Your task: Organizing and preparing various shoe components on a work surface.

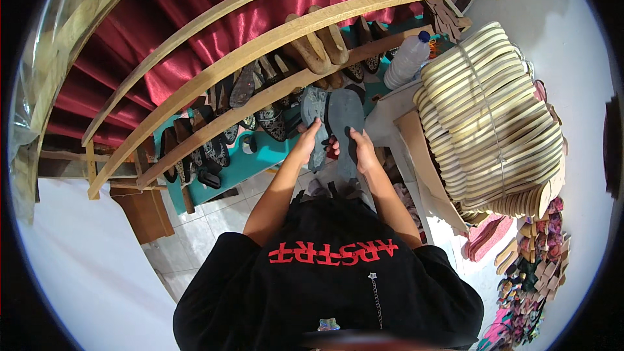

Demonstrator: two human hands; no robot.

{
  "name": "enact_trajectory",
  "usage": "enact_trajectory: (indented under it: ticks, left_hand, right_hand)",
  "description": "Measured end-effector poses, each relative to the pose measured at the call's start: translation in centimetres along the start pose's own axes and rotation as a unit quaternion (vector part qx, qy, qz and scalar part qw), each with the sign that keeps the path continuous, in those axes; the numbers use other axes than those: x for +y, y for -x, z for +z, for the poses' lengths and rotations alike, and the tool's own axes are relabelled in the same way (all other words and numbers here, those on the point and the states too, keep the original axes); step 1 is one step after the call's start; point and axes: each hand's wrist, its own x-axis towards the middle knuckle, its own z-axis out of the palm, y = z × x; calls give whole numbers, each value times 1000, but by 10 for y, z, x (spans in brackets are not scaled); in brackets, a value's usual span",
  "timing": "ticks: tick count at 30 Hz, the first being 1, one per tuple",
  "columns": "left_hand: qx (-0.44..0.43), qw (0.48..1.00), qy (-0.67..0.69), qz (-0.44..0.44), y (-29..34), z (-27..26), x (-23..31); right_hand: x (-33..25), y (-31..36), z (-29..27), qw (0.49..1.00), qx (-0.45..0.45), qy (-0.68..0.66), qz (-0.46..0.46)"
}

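Note:
Two grey shoe soles are held up side by side in front of my body, toes pointing away from me. My left hand [305,145] is closed on the left sole [316,105], which has a patchy, mottled face, with the thumb lying along it. My right hand [364,152] grips the right sole [345,112], smoother and plain dark grey, its thumb pressed on the near side. Fingertips show in the gap between the soles. The fingers behind the soles are mostly hidden.
Beyond the soles, a wooden rack [279,31] crosses over a teal board [263,151] with patterned shoes [272,120] and wooden shoe lasts [311,52]. At right are a plastic bottle [408,60], a large tied stack of striped soles [494,123] and pink soles [487,237].

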Motion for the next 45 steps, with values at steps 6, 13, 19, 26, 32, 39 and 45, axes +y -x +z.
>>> enact_trajectory:
  ticks: [6,13,19,26,32,39,45]
  left_hand:
    - [89,989,-39,116,-18,-7,-27]
    - [49,982,21,179,-38,-1,-63]
    - [236,951,-35,195,-21,-2,-40]
    - [331,877,-203,284,-15,-11,-23]
    - [217,927,-133,274,-34,-15,-46]
    - [178,938,-103,278,-42,-19,-58]
    - [168,956,-90,223,-45,-16,-68]
  right_hand:
    - [21,-13,-8,965,46,191,-174]
    - [39,-7,18,918,99,311,-223]
    - [31,-16,-9,935,150,237,-215]
    - [12,-8,5,948,84,192,-241]
    - [34,-22,-4,948,97,183,-242]
    - [50,-24,-9,890,117,353,-264]
    - [47,-19,3,855,181,450,-183]
